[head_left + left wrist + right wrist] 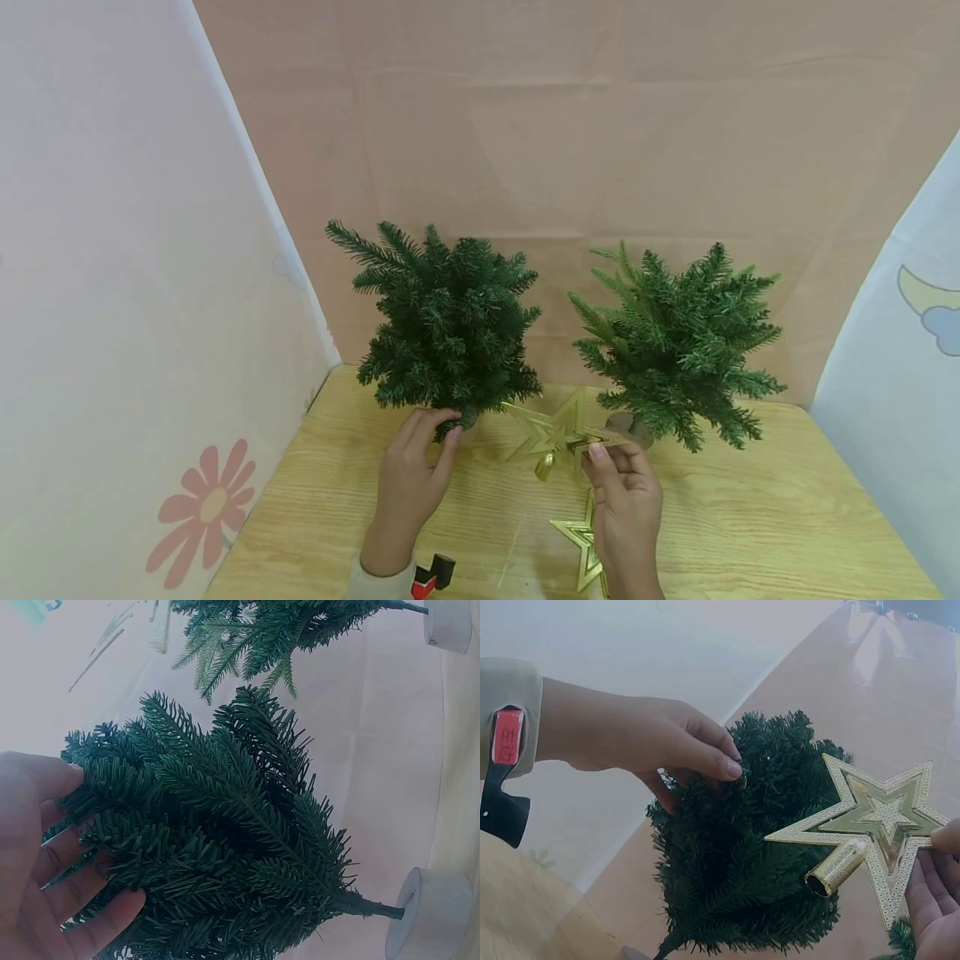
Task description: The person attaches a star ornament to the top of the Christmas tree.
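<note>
Two small green artificial Christmas trees on round bases stand on the wooden table. My left hand (411, 467) is at the front of the left tree (450, 325), thumb and fingers around a sprig at its top. In the left wrist view its fingers (112, 919) reach in among the needles. A gold star tree topper (889, 814) with a short hollow socket (836, 868) is in my right hand (628, 504), pinched by one point between thumb and fingers. It hangs between the two trees, level with the left hand in the head view.
The right tree (682, 342) has some lighter green sprigs on its left side. Another gold star (581, 537) lies on the table (750, 517), partly hidden by my right forearm. A beige cloth hangs behind, with pale printed cloths at both sides.
</note>
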The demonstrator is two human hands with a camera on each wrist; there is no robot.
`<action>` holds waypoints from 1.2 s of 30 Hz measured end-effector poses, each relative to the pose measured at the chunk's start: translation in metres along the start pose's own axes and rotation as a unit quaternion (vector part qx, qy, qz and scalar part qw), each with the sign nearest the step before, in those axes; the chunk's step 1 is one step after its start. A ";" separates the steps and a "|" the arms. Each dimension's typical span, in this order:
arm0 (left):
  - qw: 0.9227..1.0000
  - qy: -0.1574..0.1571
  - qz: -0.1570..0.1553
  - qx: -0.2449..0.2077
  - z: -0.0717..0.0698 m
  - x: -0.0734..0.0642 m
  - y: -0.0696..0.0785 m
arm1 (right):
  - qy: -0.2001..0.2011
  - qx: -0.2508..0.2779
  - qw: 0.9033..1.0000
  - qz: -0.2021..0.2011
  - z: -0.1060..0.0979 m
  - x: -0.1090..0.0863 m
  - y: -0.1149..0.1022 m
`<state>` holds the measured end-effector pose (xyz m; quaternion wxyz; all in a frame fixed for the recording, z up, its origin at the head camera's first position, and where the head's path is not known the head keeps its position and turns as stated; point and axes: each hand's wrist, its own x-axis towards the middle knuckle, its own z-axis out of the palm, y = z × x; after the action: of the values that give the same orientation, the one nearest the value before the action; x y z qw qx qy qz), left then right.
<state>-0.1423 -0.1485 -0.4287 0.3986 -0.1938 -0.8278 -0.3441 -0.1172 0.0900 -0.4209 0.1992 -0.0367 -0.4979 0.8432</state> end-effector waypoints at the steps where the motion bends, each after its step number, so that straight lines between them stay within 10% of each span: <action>1: 1.000 0.000 0.002 0.000 0.000 0.000 0.000 | -0.004 0.004 1.000 -0.004 0.001 0.000 0.000; 36: 1.000 -0.008 0.007 0.010 -0.002 -0.001 -0.002 | -0.084 0.072 0.989 -0.097 0.021 0.011 -0.021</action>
<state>-0.1419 -0.1514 -0.4298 0.3958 -0.1984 -0.8330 -0.3317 -0.1269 0.0855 -0.3906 0.2393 0.0970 -0.4522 0.8537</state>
